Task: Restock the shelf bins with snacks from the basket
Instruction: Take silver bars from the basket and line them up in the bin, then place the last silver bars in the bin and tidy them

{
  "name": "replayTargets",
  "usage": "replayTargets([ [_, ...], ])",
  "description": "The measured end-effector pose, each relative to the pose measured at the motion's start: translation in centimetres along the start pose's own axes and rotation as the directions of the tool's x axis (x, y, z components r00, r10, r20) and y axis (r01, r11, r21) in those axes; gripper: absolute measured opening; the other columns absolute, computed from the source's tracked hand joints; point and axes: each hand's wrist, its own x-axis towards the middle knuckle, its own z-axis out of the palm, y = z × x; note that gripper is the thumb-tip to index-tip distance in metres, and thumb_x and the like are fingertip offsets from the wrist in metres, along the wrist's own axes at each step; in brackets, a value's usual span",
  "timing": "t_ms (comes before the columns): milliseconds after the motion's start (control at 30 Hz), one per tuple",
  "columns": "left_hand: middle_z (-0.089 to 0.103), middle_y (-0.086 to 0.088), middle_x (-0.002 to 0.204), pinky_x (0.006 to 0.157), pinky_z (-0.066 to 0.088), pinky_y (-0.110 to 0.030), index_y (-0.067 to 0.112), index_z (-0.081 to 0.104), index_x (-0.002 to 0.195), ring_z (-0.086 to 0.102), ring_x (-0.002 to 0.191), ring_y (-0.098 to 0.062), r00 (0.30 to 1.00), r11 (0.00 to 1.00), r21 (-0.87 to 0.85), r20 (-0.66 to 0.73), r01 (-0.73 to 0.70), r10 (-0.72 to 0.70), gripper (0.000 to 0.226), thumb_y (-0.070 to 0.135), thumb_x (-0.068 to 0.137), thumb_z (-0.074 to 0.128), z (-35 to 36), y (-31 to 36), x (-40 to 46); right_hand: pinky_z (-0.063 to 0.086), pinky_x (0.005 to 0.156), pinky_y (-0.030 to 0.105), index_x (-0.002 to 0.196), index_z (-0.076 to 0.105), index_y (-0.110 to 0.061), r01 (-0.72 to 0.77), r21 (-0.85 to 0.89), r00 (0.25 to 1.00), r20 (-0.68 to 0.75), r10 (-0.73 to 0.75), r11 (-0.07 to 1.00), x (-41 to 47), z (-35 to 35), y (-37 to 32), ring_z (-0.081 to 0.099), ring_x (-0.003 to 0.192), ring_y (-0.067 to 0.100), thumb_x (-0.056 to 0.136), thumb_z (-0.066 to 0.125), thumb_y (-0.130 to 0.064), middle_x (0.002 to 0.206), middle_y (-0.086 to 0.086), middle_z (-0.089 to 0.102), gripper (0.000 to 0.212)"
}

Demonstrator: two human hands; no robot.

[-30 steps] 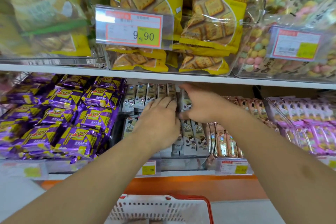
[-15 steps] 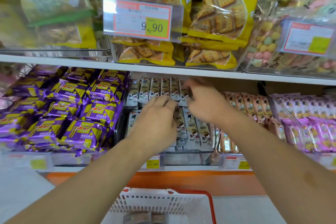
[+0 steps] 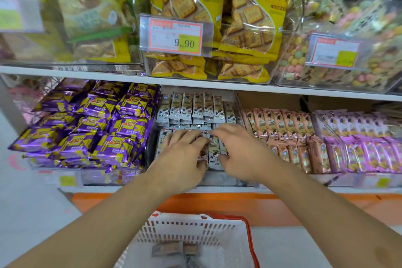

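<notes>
Head view: I see both hands in the middle bin (image 3: 236,102) of the lower shelf, on the front row of grey packs (image 3: 214,151).
Left hand (image 3: 185,159): fingers spread flat over the packs, thumb tucked against one; I cannot tell if it grips or only presses.
Right hand (image 3: 239,154): fingers curled onto the packs from the right; whether it pinches one I cannot tell.
Pack axis: long sides run front to back, packs standing side by side in rows.
Nearer hand: both touch the front row; the back row (image 3: 195,105) lies just beyond the fingertips.
Basket (image 3: 228,235): below and toward me, a few packs (image 3: 174,249) left in its bottom, well apart from the hands.
Neighbours: purple packs (image 3: 87,128) in the left bin, pink packs (image 3: 289,135) in the right.
Next, I judge: square the row, then reach down to the basket.
</notes>
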Motion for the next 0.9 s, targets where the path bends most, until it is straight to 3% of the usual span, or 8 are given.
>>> replayTargets([
  [167, 0.029, 0.017, 0.16, 0.125, 0.015, -0.047, 0.038, 0.038, 0.152, 0.017, 0.15, -0.014, 1.0, 0.999, -0.043, -0.002, 0.01, -0.01, 0.056, 0.044, 0.1, 0.054, 0.3, -0.8, 0.1, 0.043, 0.114, 0.042, 0.149, 0.046, -0.015, -0.027, 0.011, 1.0, 0.01, 0.027, 1.0, 0.1, 0.7, -0.1, 0.04, 0.141, 0.023, 0.101, 0.056, -0.023, 0.148, 0.001, 0.045, 0.049],
  [333, 0.028, 0.016, 0.163, 0.126, 0.01, -0.046, 0.038, 0.036, 0.156, 0.015, 0.152, -0.019, 0.999, 0.998, -0.062, -0.046, 0.006, -0.009, 0.061, 0.043, 0.098, 0.056, 0.2, -1.0, -0.9, 0.031, 0.123, 0.038, 0.155, 0.04, -0.015, -0.049, 0.105, 0.998, -0.024, 0.052, 0.993, -1.2, -0.1, -0.7, 0.026, 0.152, 0.021, 0.104, 0.056, -0.022, 0.159, 0.0, 0.035, 0.054],
  [400, 0.037, 0.012, 0.158, 0.125, 0.02, -0.046, 0.033, 0.042, 0.152, 0.026, 0.148, -0.023, 0.994, 0.997, -0.074, -0.109, -0.033, 0.024, 0.059, 0.038, 0.095, 0.056, -0.2, -0.6, -1.9, 0.035, 0.119, 0.036, 0.151, 0.046, -0.015, -0.034, 0.11, 0.99, -0.13, 0.048, 0.993, -2.7, -0.6, -1.6, 0.032, 0.146, 0.019, 0.102, 0.054, -0.016, 0.153, 0.001, 0.041, 0.05],
  [500, 0.057, 0.005, 0.127, 0.104, 0.046, -0.039, 0.024, 0.06, 0.128, 0.053, 0.12, -0.021, 0.976, 0.976, -0.209, -0.218, -0.06, 0.013, 0.04, 0.024, 0.088, 0.057, -0.5, 0.2, -4.9, 0.048, 0.095, 0.038, 0.116, 0.06, -0.017, 0.013, 0.077, 0.971, -0.237, 0.006, 0.997, -5.7, -0.6, -3.6, 0.05, 0.114, 0.021, 0.093, 0.052, -0.008, 0.119, 0.001, 0.056, 0.026],
  [567, 0.06, 0.006, 0.108, 0.088, 0.052, -0.036, 0.024, 0.061, 0.112, 0.06, 0.101, -0.018, 0.988, 0.964, -0.267, -0.15, -0.006, -0.035, 0.024, 0.023, 0.088, 0.056, 0.3, 0.5, -7.7, 0.052, 0.08, 0.041, 0.096, 0.059, -0.022, 0.048, 0.076, 0.991, -0.126, -0.038, 0.996, -7.3, 1.0, -5.0, 0.055, 0.095, 0.023, 0.088, 0.051, -0.008, 0.099, -0.001, 0.059, 0.018],
  [667, 0.063, 0.0, 0.106, 0.085, 0.054, -0.04, 0.022, 0.061, 0.109, 0.062, 0.1, -0.024, 0.982, 0.976, -0.186, 0.169, 0.117, -0.085, 0.024, 0.022, 0.086, 0.055, 3.8, 0.3, -11.7, 0.056, 0.075, 0.045, 0.093, 0.061, -0.02, 0.05, 0.001, 0.974, 0.22, -0.049, 0.999, -8.7, 6.0, -6.9, 0.06, 0.093, 0.029, 0.085, 0.053, -0.011, 0.096, 0.004, 0.061, 0.015],
  [800, 0.058, -0.013, 0.125, 0.093, 0.053, -0.04, 0.01, 0.06, 0.125, 0.059, 0.11, -0.03, 0.793, 0.974, -0.009, 0.583, 0.226, -0.179, 0.035, 0.023, 0.093, 0.062, 10.5, -1.3, -15.6, 0.051, 0.075, 0.039, 0.118, 0.059, -0.009, 0.029, -0.008, 0.794, 0.608, -0.018, 1.0, -9.9, 14.2, -8.1, 0.059, 0.102, 0.032, 0.095, 0.056, -0.009, 0.116, 0.015, 0.062, 0.024],
  [900, 0.044, -0.013, 0.142, 0.104, 0.048, -0.042, 0.014, 0.047, 0.143, 0.051, 0.124, -0.033, 0.652, 0.949, 0.054, 0.714, 0.311, -0.254, 0.055, 0.022, 0.092, 0.067, 17.2, -3.9, -19.0, 0.043, 0.078, 0.03, 0.158, 0.03, -0.008, -0.043, -0.004, 0.649, 0.76, 0.031, 0.999, -10.5, 22.0, -7.1, 0.054, 0.12, 0.034, 0.101, 0.063, -0.016, 0.146, 0.018, 0.046, 0.066],
])
